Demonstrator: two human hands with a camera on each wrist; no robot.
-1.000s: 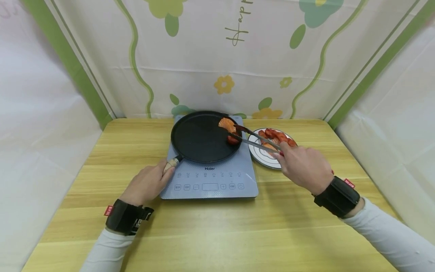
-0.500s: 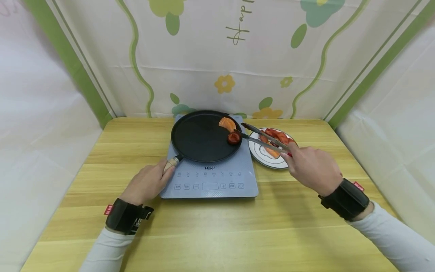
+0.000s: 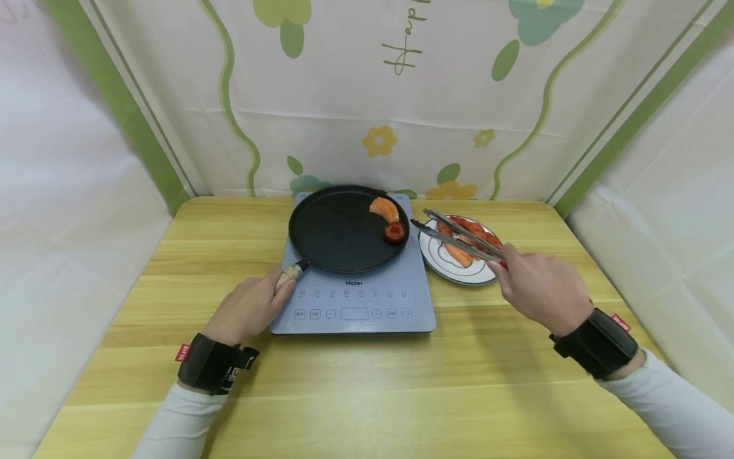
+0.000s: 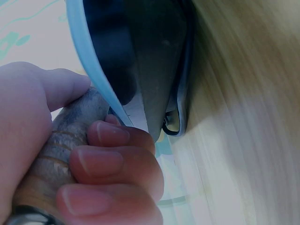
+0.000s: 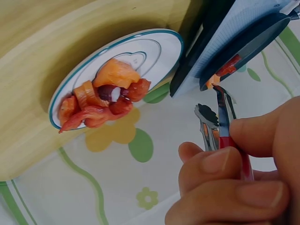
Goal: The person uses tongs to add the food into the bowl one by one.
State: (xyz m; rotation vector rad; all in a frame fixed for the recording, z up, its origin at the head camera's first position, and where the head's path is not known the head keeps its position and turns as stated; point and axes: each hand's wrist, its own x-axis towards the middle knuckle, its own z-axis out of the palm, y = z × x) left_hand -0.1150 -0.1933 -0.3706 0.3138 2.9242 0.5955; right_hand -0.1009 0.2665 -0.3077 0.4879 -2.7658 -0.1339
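My left hand (image 3: 246, 309) grips the wooden handle (image 4: 56, 145) of a flat black frying pan (image 3: 338, 236), fingers curled round it in the left wrist view. An orange salmon-like slice (image 3: 385, 209) and a round, dark red piece (image 3: 394, 233) lie at the pan's right side. With thumb and fingers my right hand (image 3: 539, 287) holds red-handled metal tongs (image 3: 459, 242). Their arms stand apart over a white plate (image 3: 447, 271), tips near the pan's right rim with nothing between them. Orange and red food pieces (image 5: 103, 98) sit on the plate.
The pan stands on a grey-blue induction cooker (image 3: 355, 322) with a button panel in front. A wooden table (image 3: 355, 395) carries it all. Flower-printed cloth (image 3: 327, 83) hangs upright behind the table, and pale cloth walls rise at both sides.
The tongs have come apart and released the round red piece, leaving it in the pan beside the orange slice. My right hand has drawn rightward over the plate. The left hand stays put.
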